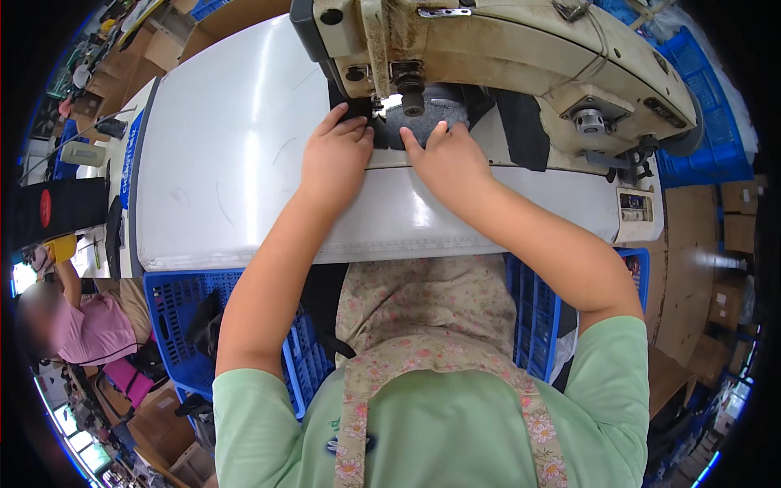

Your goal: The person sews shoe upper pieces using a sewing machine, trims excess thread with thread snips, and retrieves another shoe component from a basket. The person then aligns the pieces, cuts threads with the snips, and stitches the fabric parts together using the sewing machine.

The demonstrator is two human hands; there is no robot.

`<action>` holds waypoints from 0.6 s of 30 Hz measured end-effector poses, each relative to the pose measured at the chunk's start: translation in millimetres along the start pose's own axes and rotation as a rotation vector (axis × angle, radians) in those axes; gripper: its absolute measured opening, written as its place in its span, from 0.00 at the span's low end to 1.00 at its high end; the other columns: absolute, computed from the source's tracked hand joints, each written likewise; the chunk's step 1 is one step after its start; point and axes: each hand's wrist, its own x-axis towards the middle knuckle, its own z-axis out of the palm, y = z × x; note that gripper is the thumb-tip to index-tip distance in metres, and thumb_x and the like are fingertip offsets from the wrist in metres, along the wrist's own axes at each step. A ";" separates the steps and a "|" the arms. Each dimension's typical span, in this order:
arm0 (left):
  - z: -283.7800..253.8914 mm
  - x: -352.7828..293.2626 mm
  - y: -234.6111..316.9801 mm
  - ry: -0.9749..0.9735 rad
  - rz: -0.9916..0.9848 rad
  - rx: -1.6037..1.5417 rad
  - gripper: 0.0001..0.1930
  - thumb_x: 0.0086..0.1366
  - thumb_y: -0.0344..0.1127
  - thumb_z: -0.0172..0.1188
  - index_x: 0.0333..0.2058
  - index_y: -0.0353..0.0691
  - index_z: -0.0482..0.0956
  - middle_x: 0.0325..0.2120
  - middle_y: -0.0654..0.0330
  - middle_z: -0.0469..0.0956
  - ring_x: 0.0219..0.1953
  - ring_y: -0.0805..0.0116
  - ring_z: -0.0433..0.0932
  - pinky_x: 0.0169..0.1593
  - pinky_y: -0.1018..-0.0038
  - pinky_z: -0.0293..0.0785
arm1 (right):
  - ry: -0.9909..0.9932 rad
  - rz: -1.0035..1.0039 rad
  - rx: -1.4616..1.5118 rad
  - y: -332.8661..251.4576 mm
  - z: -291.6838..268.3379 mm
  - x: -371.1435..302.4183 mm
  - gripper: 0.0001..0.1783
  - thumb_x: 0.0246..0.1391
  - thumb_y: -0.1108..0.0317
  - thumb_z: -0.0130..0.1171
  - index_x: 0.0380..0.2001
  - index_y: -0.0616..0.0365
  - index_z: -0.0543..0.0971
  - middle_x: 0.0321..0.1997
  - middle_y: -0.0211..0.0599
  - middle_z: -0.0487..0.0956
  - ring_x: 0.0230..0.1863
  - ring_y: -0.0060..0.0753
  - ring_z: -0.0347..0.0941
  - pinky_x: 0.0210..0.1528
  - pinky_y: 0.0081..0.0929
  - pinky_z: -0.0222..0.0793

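Note:
A piece of dark grey cloth (394, 130) lies under the needle area of a cream sewing machine (504, 53). My left hand (337, 154) rests at the cloth's left side, its index finger stretched forward and the other fingers slightly bent. On the near right part of the cloth, the fingertips of my right hand (449, 163) press down, spread apart. The presser foot (378, 107) stands just beyond and between my hands, lit by a small lamp. Black material (523, 130) hangs flat under the machine arm to the right. The machine hides the cloth's far part.
A white table (220, 163) carries the machine. Blue crates (183, 325) stand below its front edge, and another blue crate (704, 106) is at the right. Cardboard boxes (720, 301) line the right side. At far left sits another person (98, 325) in pink.

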 end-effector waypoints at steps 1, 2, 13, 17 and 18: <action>0.0 0.2 -0.4 -0.003 0.002 -0.002 0.13 0.52 0.28 0.56 0.37 0.36 0.83 0.39 0.59 0.83 0.50 0.70 0.77 0.66 0.65 0.61 | 0.028 0.002 0.028 0.6 0.8 0.1 0.27 0.55 0.70 0.51 0.60 0.58 0.70 0.32 0.46 0.81 0.35 0.43 0.77 0.41 0.38 0.66; 0.1 0.3 -0.9 -0.002 0.019 0.002 0.12 0.52 0.29 0.57 0.37 0.36 0.83 0.39 0.59 0.83 0.50 0.69 0.77 0.65 0.65 0.61 | 0.024 0.004 0.030 1.7 1.6 -0.8 0.27 0.55 0.70 0.51 0.60 0.58 0.70 0.32 0.46 0.81 0.35 0.43 0.77 0.41 0.38 0.66; 0.1 3.1 -2.9 -0.009 0.071 0.056 0.13 0.53 0.30 0.57 0.38 0.37 0.83 0.39 0.59 0.82 0.50 0.68 0.77 0.65 0.65 0.61 | 0.152 -0.042 0.011 8.7 0.4 -0.4 0.23 0.50 0.70 0.53 0.51 0.53 0.79 0.22 0.36 0.79 0.24 0.31 0.74 0.34 0.28 0.64; 0.7 5.4 -7.0 0.051 0.093 0.066 0.09 0.58 0.30 0.55 0.34 0.36 0.83 0.37 0.59 0.83 0.48 0.69 0.78 0.64 0.68 0.63 | 0.148 -0.052 0.039 9.6 1.9 4.0 0.22 0.50 0.70 0.53 0.51 0.55 0.79 0.22 0.34 0.79 0.25 0.32 0.74 0.34 0.28 0.64; 0.5 5.8 -7.7 0.059 0.094 0.055 0.09 0.58 0.30 0.55 0.34 0.36 0.83 0.38 0.59 0.83 0.49 0.68 0.78 0.64 0.68 0.64 | 0.172 -0.049 0.051 10.2 3.4 4.3 0.22 0.50 0.69 0.53 0.50 0.55 0.79 0.22 0.34 0.79 0.25 0.32 0.74 0.34 0.28 0.65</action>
